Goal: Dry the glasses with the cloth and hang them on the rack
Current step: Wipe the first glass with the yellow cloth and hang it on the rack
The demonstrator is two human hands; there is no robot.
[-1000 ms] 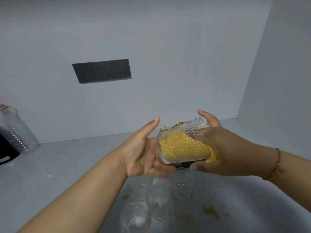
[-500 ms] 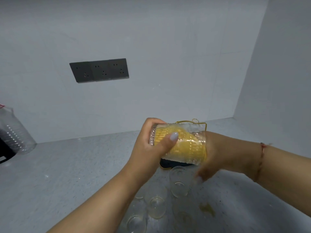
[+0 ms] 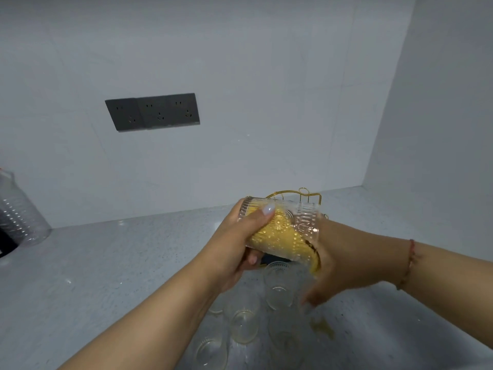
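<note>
A patterned clear glass (image 3: 306,222) lies on its side in the air above the counter. My left hand (image 3: 234,247) grips its base end, thumb across the top. A yellow cloth (image 3: 277,236) fills the inside of the glass, and my right hand (image 3: 336,260) is at the mouth end with fingers pushed in behind the cloth; a cloth corner hangs out below. Behind the glass stands the gold wire rack (image 3: 306,194), mostly hidden. Several other clear glasses (image 3: 244,325) stand on the counter under my hands.
The grey speckled counter (image 3: 106,276) runs to white walls at the back and right. A large clear plastic bottle (image 3: 18,212) stands at the far left. A dark socket panel (image 3: 153,112) is on the back wall. A yellowish stain (image 3: 324,329) marks the counter.
My left hand went from an open palm under the glass to gripping its base end. The glass has turned on its side, and my right hand has twisted at the mouth with the cloth.
</note>
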